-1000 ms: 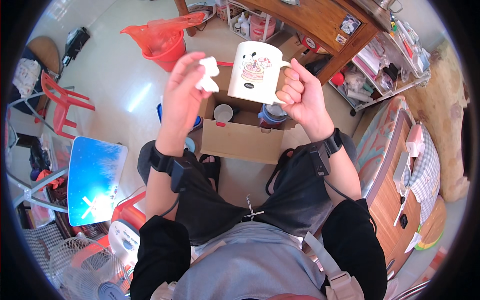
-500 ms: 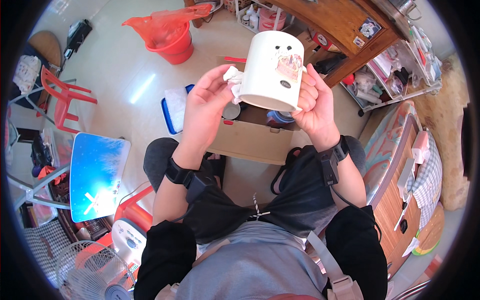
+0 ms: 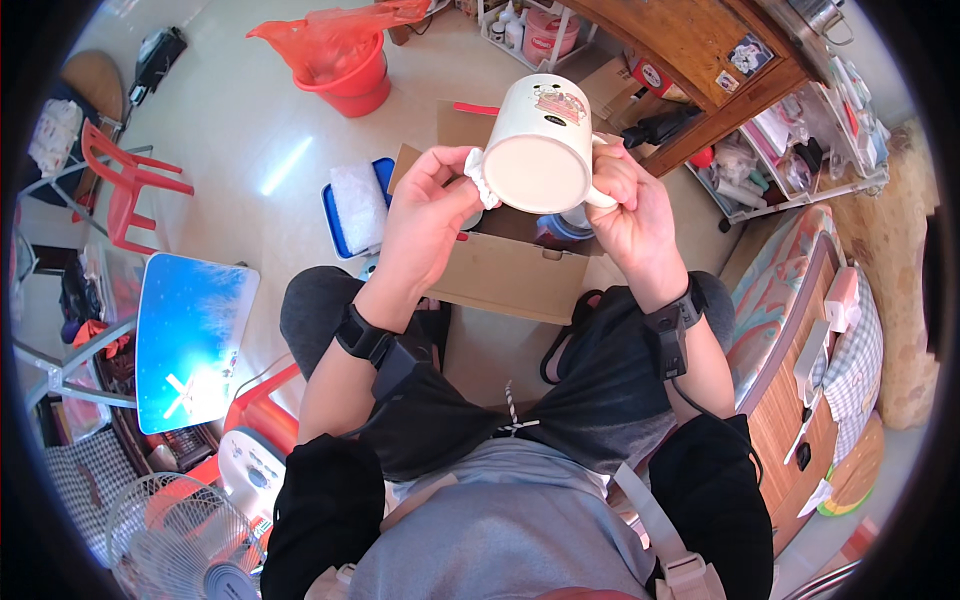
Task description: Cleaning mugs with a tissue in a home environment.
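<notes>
A white mug (image 3: 540, 165) with a cartoon print hangs in the air above an open cardboard box (image 3: 505, 277), its bottom tipped toward me. My right hand (image 3: 632, 205) is closed round the mug's handle. Between the fingers of my left hand (image 3: 430, 215) is a crumpled white tissue (image 3: 480, 180), pressed against the mug's left side near its base. Inside the box, partly hidden by the mug and my hands, there is a blue-lidded container (image 3: 565, 228).
Left of the box lies a blue tray (image 3: 335, 225) with a white cloth (image 3: 358, 208). A red bucket (image 3: 350, 92) lined with a red bag stands farther off. A wooden desk (image 3: 690, 45) and a white rack (image 3: 800, 180) are at right; a small blue-topped table (image 3: 195, 340) is at left.
The mug has tilted so that its bottom now faces me, and it has shifted slightly left. My left hand has moved with the tissue toward the mug's base.
</notes>
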{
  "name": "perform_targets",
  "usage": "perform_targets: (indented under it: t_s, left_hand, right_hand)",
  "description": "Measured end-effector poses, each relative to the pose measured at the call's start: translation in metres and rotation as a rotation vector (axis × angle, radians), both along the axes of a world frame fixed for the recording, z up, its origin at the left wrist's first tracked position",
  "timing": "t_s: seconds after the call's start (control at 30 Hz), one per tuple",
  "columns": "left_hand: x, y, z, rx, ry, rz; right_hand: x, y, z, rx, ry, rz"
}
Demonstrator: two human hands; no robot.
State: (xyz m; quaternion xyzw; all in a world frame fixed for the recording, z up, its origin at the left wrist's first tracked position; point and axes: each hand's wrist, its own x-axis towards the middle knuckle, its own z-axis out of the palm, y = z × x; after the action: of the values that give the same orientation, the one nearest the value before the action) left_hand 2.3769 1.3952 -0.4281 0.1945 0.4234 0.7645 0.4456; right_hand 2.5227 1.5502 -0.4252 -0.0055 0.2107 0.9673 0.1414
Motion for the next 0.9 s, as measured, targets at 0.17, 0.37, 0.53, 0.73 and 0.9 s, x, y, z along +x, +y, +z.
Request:
perform_targets:
  t_s: [0.17, 0.37, 0.53, 0.73, 0.9]
  left_hand:
    - [0.001, 0.002, -0.001, -0.028, 0.030, -0.007]
    - [-0.002, -0.004, -0.005, -0.070, 0.029, -0.004]
    - [-0.007, -0.006, -0.006, -0.088, 0.041, 0.014]
    - [-0.006, -0.007, 0.009, -0.149, 0.107, 0.037]
    - [-0.003, -0.008, 0.012, -0.165, 0.097, 0.056]
  right_hand:
    - [0.002, 0.004, -0.010, 0.009, -0.012, -0.005]
    - [0.000, -0.001, -0.008, 0.161, -0.096, 0.019]
    - [0.001, -0.007, 0.003, 0.752, -0.212, 0.040]
    - [0.005, -0.011, 0.006, 1.175, -0.176, -0.132]
    - [0.014, -0.024, 0.012, 1.441, -0.394, -0.330]
